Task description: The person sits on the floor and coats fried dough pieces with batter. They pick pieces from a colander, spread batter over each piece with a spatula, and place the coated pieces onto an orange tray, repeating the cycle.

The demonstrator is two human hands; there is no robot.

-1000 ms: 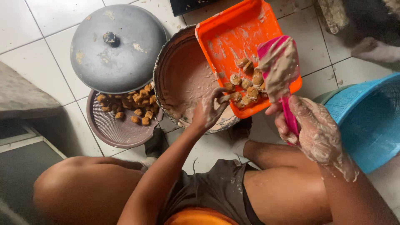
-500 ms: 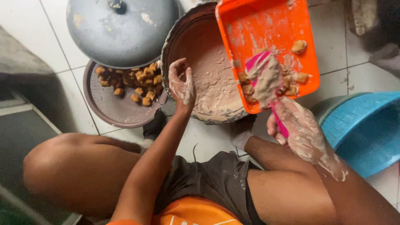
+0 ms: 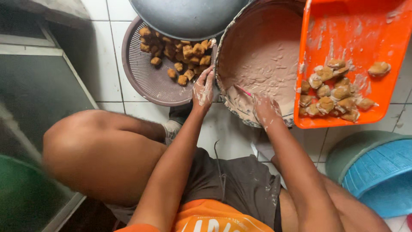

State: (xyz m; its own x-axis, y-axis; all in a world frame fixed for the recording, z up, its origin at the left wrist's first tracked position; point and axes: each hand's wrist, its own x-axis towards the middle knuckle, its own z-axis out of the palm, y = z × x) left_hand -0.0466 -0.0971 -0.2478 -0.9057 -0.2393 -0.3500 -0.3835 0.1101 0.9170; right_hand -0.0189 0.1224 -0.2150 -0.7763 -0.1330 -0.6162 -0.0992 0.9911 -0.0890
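Head view: the person squats on the white tiled floor (image 3: 116, 92), knees apart, both forearms reaching toward twelve o'clock. The left hand (image 3: 203, 89), smeared with pale batter, rests with fingers loosely curled on the near rim of the big round batter basin (image 3: 262, 56), at the gap between that basin and the brown perforated tray (image 3: 148, 79) at eleven o'clock; I cannot tell whether it grips the rim or merely touches it. The right hand (image 3: 266, 109), also coated, is bent down at the wrist over the basin's rim at about six o'clock, its fingers closed around the end of a thin pink-handled tool (image 3: 243, 90) that lies in the batter. Fried brown pieces (image 3: 182, 53) sit heaped on the perforated tray, partly under a grey metal lid (image 3: 189, 17) at twelve. At one to two o'clock an orange rectangular tray (image 3: 356, 43) overlaps the basin's right side and carries battered pieces (image 3: 332, 96). A blue basket (image 3: 377, 172) stands at four o'clock beside the right thigh.
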